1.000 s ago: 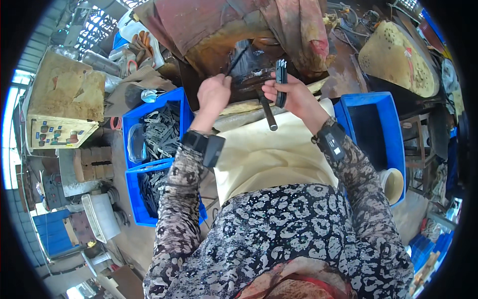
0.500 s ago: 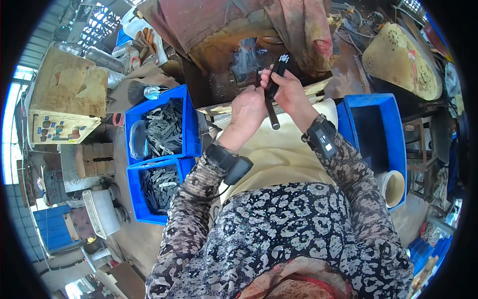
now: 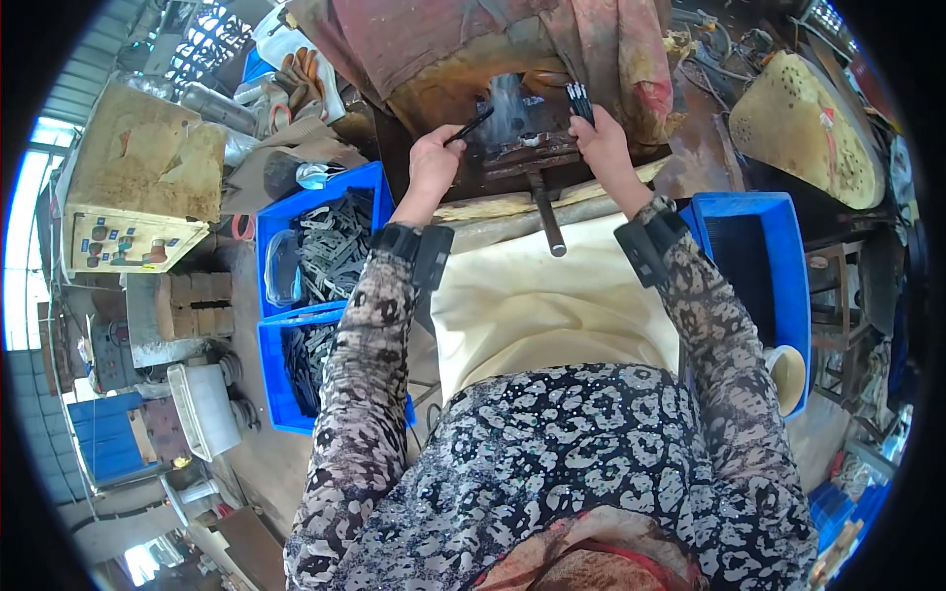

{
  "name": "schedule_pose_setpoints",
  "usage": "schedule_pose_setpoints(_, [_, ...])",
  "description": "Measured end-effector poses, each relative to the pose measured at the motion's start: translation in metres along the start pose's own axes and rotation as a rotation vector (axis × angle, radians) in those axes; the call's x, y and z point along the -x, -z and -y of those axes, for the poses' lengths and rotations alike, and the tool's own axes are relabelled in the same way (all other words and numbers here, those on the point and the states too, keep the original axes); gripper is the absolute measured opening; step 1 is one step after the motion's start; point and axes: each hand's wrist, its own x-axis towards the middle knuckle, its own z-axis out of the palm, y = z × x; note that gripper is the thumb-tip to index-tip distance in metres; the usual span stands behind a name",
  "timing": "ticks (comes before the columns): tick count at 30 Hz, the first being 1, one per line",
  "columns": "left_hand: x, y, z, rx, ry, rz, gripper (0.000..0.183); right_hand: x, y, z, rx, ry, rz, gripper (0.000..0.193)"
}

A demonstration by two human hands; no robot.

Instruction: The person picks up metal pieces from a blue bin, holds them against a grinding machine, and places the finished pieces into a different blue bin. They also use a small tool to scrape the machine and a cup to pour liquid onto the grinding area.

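Note:
My left hand (image 3: 432, 165) is closed on a slim dark strip (image 3: 471, 127), which points up and right toward the wet work area. My right hand (image 3: 605, 148) grips a small bundle of slim black rods (image 3: 579, 99) with pale, shiny ends upward. Between the two hands lies a dark metal fixture (image 3: 532, 158), and its round bar handle (image 3: 546, 215) sticks out toward me over the apron. Neither hand touches the handle. Just beyond the fixture, a whitish spray of water (image 3: 506, 103) comes down under a stained cloth cover (image 3: 443, 44).
Two blue bins (image 3: 372, 212) of dark flat metal pieces stand at my left. At my right is another blue bin (image 3: 800, 281), with dark contents and a cream cylindrical container (image 3: 785, 378). A control box (image 3: 138, 241) with buttons stands far left; a pale perforated panel (image 3: 803, 133) leans far right.
My hands have moved apart from above the bar handle. The left has gone left and up with the dark strip; the right has gone right and up with the bundle, uncovering the fixture.

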Motion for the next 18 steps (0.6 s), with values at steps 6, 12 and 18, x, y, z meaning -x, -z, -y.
schedule_pose_setpoints(6, [-0.030,-0.023,0.035,-0.159,-0.197,0.017,0.025,0.001,0.000,-0.017,0.620,0.358,-0.202,0.027])
schedule_pose_setpoints(12, [-0.030,-0.025,0.032,-0.328,-0.316,0.233,0.036,0.014,-0.005,-0.006,0.671,0.361,-0.199,0.026])
schedule_pose_setpoints(18, [-0.031,-0.032,0.024,-0.233,-0.301,0.339,0.048,0.017,-0.006,-0.001,0.718,0.333,-0.183,0.025])
